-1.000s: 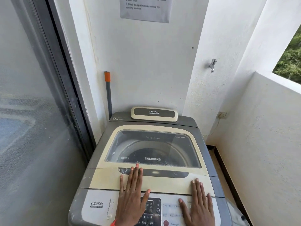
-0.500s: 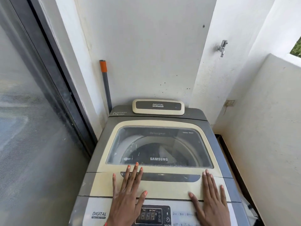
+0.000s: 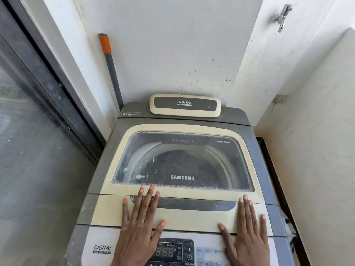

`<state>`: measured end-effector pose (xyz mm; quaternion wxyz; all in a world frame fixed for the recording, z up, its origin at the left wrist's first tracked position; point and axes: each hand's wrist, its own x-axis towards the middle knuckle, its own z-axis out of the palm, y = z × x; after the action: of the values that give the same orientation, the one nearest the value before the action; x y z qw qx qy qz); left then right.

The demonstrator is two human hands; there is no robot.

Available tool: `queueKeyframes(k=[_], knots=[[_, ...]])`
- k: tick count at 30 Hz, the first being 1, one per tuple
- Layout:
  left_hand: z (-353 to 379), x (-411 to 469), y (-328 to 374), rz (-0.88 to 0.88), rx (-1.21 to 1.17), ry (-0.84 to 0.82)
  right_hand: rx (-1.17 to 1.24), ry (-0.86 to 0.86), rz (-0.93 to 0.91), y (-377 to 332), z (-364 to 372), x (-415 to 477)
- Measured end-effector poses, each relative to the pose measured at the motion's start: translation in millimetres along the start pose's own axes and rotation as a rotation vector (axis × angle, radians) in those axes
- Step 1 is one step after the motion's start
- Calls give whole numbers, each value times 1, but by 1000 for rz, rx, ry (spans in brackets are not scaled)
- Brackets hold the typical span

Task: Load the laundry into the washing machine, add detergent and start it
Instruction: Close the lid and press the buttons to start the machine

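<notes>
A grey and cream top-loading washing machine [image 3: 255,154] stands in front of me with its glass lid [image 3: 184,131] closed. Dark laundry [image 3: 182,164] shows in the drum through the glass. My left hand [image 3: 140,227] lies flat on the lid's front panel, fingers spread over the dark handle recess [image 3: 192,205]. My right hand [image 3: 247,233] rests flat on the lid's right front, fingers apart. Between the hands, the control panel display [image 3: 167,251] shows lit digits. No detergent container is in view.
A sliding glass door [image 3: 34,169] runs along the left. A grey pole with an orange tip [image 3: 110,66] leans in the corner behind the machine. A tap [image 3: 281,17] is on the right wall, which stands close to the machine.
The view has tilted down and closer to the machine. Both hands stay flat on the closed lid, sitting slightly further from the control panel.
</notes>
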<state>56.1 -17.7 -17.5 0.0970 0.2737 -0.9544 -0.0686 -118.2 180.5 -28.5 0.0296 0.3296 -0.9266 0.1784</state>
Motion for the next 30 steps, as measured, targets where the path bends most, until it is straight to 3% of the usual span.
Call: queueKeyframes(k=[15, 30], knots=[[3, 3, -1, 9, 86, 32, -45, 105, -25, 3, 11, 3], [9, 7, -3, 51, 226, 174, -108, 268, -61, 6, 28, 10]])
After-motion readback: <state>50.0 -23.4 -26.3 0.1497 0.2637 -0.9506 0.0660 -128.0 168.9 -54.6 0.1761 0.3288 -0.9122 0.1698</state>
